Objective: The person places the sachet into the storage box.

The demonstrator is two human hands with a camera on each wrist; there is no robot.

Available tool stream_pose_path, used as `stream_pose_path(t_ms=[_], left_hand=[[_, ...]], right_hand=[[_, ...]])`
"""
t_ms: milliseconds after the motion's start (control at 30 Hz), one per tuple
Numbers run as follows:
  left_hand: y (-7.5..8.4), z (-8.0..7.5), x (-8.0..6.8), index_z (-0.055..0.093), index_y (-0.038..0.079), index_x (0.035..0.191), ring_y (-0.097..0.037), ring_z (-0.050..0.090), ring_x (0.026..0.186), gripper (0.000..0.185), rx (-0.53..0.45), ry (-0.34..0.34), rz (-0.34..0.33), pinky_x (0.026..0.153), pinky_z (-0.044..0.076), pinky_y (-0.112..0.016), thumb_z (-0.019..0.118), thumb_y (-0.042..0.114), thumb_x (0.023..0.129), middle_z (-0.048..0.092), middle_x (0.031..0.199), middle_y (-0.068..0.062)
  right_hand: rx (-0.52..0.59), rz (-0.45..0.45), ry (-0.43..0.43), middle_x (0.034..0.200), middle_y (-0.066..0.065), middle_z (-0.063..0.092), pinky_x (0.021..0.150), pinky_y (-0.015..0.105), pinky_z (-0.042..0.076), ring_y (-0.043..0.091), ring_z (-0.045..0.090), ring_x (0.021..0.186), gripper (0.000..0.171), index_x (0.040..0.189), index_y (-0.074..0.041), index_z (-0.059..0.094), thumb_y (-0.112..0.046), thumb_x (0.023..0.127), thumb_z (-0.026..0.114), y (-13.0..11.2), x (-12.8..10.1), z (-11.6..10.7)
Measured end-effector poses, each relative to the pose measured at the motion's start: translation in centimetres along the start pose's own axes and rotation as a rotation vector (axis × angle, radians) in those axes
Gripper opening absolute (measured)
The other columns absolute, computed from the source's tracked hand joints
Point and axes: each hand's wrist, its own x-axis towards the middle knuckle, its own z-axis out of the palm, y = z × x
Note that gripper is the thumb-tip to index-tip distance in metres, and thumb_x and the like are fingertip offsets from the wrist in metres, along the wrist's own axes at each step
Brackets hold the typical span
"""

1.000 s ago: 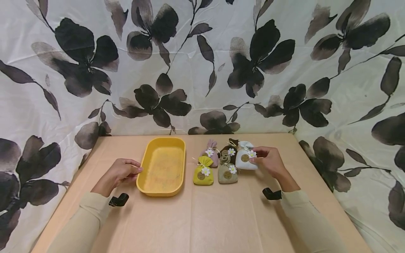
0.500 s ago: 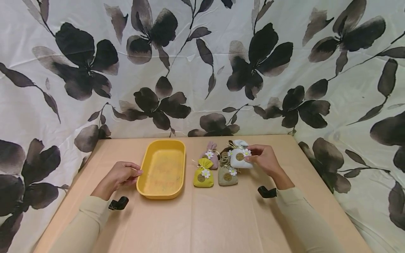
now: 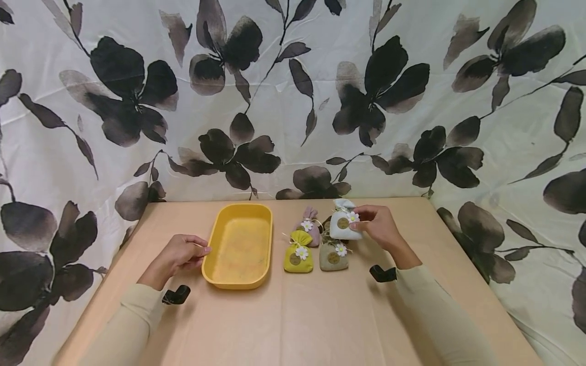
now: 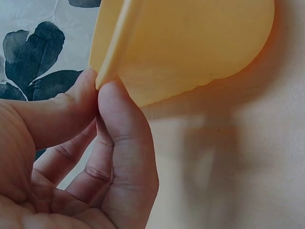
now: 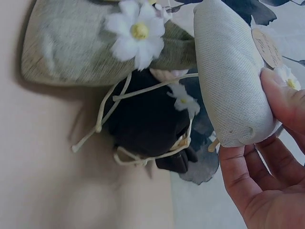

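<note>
My left hand [image 3: 185, 254] pinches the left rim of a yellow tray [image 3: 207, 264] between thumb and index finger; the left wrist view shows that pinch on the tray's edge [image 4: 112, 52]. In my right hand [image 3: 380, 229] is a small white drawstring pouch [image 3: 340, 221] with a daisy and a round brown tag, gripped by its side. It is held above a dark brown pouch [image 5: 147, 114], which it mostly covers in the head view. Just in front of it lies a grey-green pouch [image 3: 333, 258]. A yellow-green pouch [image 3: 297, 260] and a mauve pouch [image 3: 313, 235] lie to the left.
The pouches lie on a light wood-coloured table [image 3: 284, 315], to the right of the tray. Behind the table hangs a white cloth [image 3: 302, 112] with dark flowers. Each wrist wears a small black camera mount [image 3: 176, 295].
The white pouch has risen and moved left in my right hand, from beside the dark brown pouch to above it. My left hand stays on the tray's rim.
</note>
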Motion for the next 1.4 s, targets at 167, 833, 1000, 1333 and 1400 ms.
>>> stream_pose_path(t_ms=[167, 833, 1000, 1333, 1400], left_hand=[[0.2, -0.2, -0.1, 0.067, -0.003, 0.116, -0.008, 0.062, 0.063, 0.025, -0.001, -0.003, 0.005, 0.059, 0.059, -0.021, 0.075, 0.010, 0.095, 0.066, 0.075, 0.001], [0.1, -0.1, -0.1, 0.066, -0.004, 0.118, -0.008, 0.061, 0.062, 0.028, -0.025, -0.004, 0.005, 0.057, 0.058, -0.021, 0.075, 0.008, 0.095, 0.066, 0.075, 0.001], [0.0, -0.2, -0.1, 0.067, -0.002, 0.116, -0.007, 0.061, 0.062, 0.026, -0.026, -0.008, 0.003, 0.057, 0.058, -0.020, 0.076, 0.009, 0.094, 0.065, 0.074, 0.002], [-0.1, -0.1, 0.0, 0.066, -0.004, 0.119, -0.007, 0.061, 0.062, 0.030, -0.041, -0.008, 0.009, 0.057, 0.058, -0.020, 0.076, 0.009, 0.094, 0.065, 0.072, 0.003], [-0.1, -0.1, -0.1, 0.066, -0.004, 0.119, -0.007, 0.061, 0.062, 0.030, -0.042, -0.007, 0.010, 0.057, 0.057, -0.020, 0.076, 0.009, 0.094, 0.065, 0.072, 0.003]], right_hand=[[0.056, -0.014, -0.003, 0.103, 0.018, 0.074, 0.073, 0.018, 0.056, 0.010, 0.066, 0.086, 0.037, 0.113, 0.009, 0.073, 0.005, 0.078, 0.085, -0.7, 0.7, 0.7], [0.074, -0.041, -0.013, 0.094, 0.006, 0.070, 0.069, 0.020, 0.053, 0.013, 0.060, 0.083, 0.034, 0.114, 0.007, 0.074, 0.004, 0.081, 0.083, -2.8, 2.4, 3.2], [0.097, -0.062, -0.016, 0.094, 0.005, 0.069, 0.069, 0.019, 0.053, 0.012, 0.060, 0.082, 0.034, 0.113, 0.007, 0.074, 0.006, 0.081, 0.083, -3.2, 2.8, 3.9], [0.134, -0.071, -0.020, 0.092, 0.003, 0.068, 0.068, 0.019, 0.052, 0.012, 0.059, 0.082, 0.035, 0.113, 0.009, 0.073, 0.009, 0.080, 0.083, -4.1, 3.4, 4.9], [0.157, -0.073, -0.020, 0.091, 0.004, 0.068, 0.067, 0.019, 0.052, 0.013, 0.059, 0.081, 0.034, 0.112, 0.010, 0.073, 0.010, 0.079, 0.083, -4.3, 3.6, 5.2]])
